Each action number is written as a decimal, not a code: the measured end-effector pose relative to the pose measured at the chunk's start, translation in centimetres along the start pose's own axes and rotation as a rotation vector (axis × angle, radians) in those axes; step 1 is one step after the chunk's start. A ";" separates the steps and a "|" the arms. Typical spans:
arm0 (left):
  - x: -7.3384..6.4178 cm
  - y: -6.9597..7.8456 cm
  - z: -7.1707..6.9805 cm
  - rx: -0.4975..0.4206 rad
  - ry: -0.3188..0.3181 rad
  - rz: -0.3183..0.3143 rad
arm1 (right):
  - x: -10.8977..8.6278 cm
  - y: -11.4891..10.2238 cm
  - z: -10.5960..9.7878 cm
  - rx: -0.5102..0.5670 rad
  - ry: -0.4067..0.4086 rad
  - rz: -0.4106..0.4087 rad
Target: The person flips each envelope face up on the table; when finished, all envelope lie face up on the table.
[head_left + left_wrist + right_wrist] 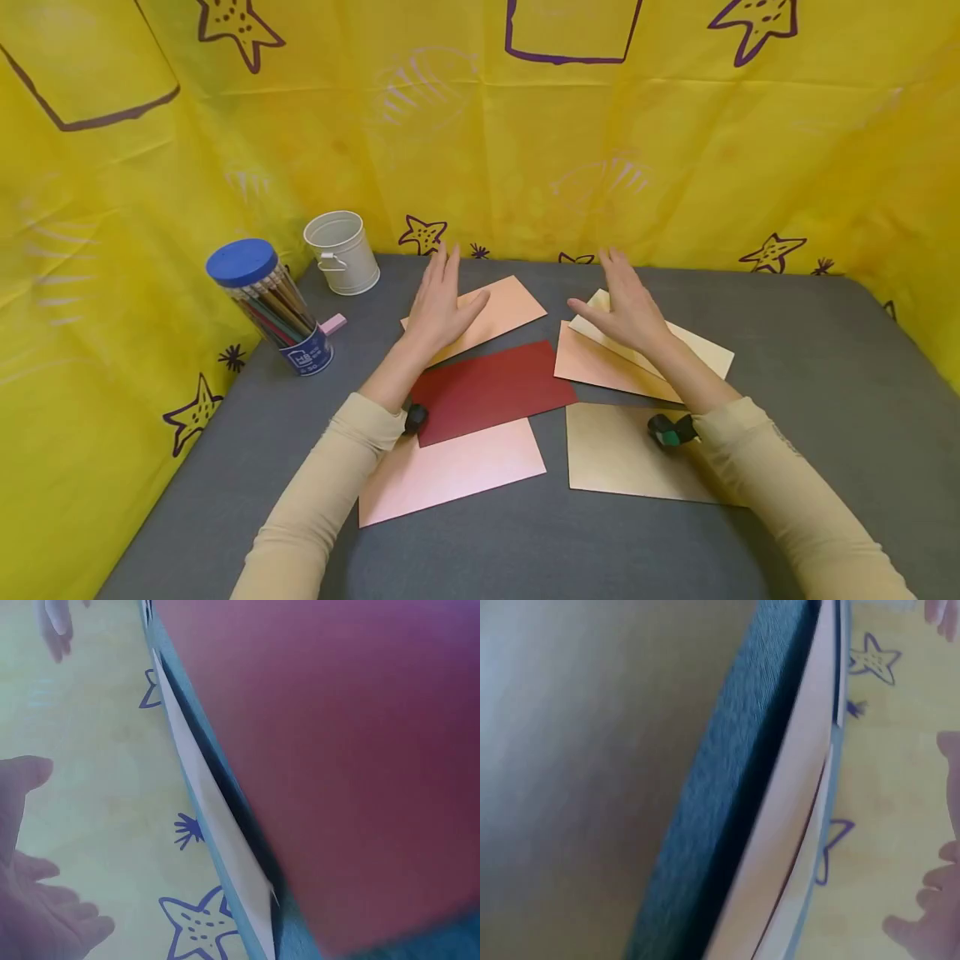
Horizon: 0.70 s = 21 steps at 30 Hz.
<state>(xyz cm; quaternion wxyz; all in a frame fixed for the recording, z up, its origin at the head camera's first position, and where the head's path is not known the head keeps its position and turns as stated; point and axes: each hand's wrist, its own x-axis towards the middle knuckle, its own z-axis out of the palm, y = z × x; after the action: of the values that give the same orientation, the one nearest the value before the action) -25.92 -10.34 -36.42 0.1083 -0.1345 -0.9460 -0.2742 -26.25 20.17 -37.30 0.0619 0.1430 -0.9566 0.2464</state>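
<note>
Left hand, fingers straight, thumb wide: 1 peach rectangular card below fingers. Right hand, same: 1 cream rectangular card below fingers.

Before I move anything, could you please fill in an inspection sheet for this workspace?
Surface: gray table, no spill seen.
Job's things: red card partly over the pink card; left peach card farther back; cream card on the right peach card; tan card in front of that.
Clutter: white bucket, blue-lidded pencil tub, pink block beside it.
Grips: left grip and right grip empty, fingers extended, raised above the table.
Cables: nothing seen.
Surroundings: yellow curtain with starfish drawings.
</note>
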 end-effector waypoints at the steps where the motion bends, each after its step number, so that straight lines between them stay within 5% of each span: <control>1: -0.1 -0.1 -0.1 -0.006 -0.017 -0.002 | 0.1 -0.2 0.2 0.011 -0.017 -0.013; 21: -3.8 -5.0 -2.1 0.064 -0.493 0.017 | 2.9 -1.5 3.5 0.131 -0.393 -0.257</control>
<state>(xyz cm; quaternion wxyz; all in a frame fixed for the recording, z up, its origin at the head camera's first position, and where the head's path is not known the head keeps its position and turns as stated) -23.63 -16.26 -38.17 -0.1195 -0.2017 -0.9509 -0.2023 -28.75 16.50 -39.11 -0.1037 0.3125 -0.9062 0.2653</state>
